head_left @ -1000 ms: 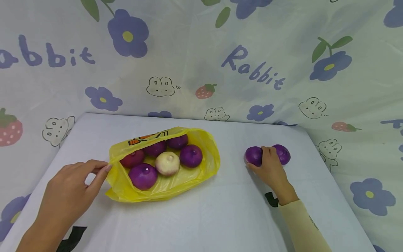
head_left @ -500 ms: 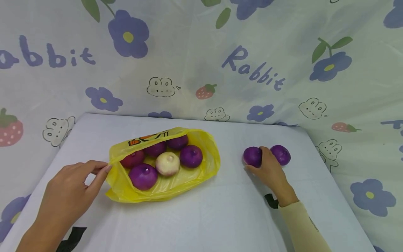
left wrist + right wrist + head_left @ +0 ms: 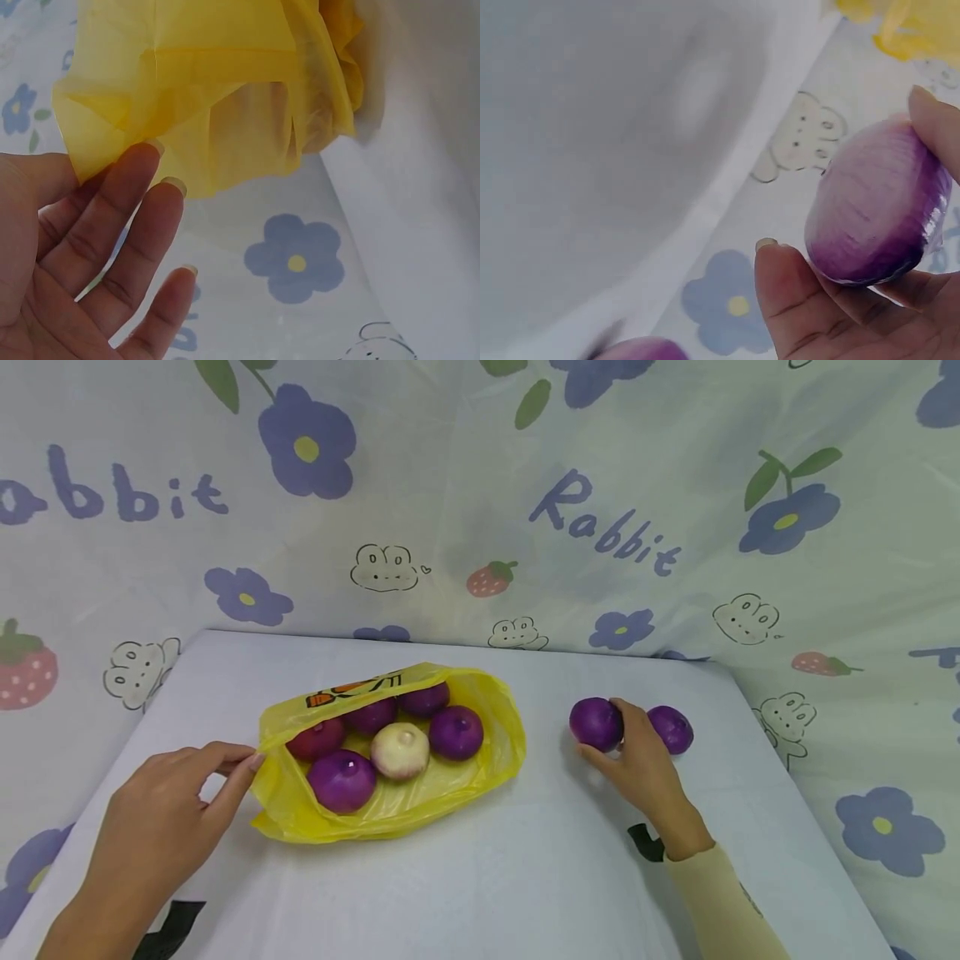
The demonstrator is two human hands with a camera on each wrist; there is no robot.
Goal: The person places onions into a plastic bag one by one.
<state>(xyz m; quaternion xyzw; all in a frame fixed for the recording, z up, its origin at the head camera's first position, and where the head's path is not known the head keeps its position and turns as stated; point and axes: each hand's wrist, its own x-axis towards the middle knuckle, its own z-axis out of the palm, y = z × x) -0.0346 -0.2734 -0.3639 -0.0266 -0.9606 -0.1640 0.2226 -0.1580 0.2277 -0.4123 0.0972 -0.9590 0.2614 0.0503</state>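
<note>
A yellow plastic bag (image 3: 420, 822) lies on its side at the left of the table, its mouth spread wide. Inside are several purple onions (image 3: 342, 781) and one pale onion (image 3: 400, 750). My left hand (image 3: 168, 810) pinches the bag's left edge between thumb and index finger; in the left wrist view the other fingers (image 3: 154, 225) stay loose. My right hand (image 3: 651, 777) grips a purple onion (image 3: 596, 724), which the right wrist view shows between thumb and fingers. Just right of that hand, a second purple onion (image 3: 671, 730) rests on the table, partly behind the fingers.
The table has a white cover (image 3: 465, 893). Behind it hangs a curtain (image 3: 450, 485) printed with flowers, rabbits and strawberries. One black piece (image 3: 176, 927) shows beside the left wrist, another black piece (image 3: 647, 843) beside the right.
My right hand has raised its purple onion slightly and shifted it left, away from the second onion. The left hand and the bag have stayed in place.
</note>
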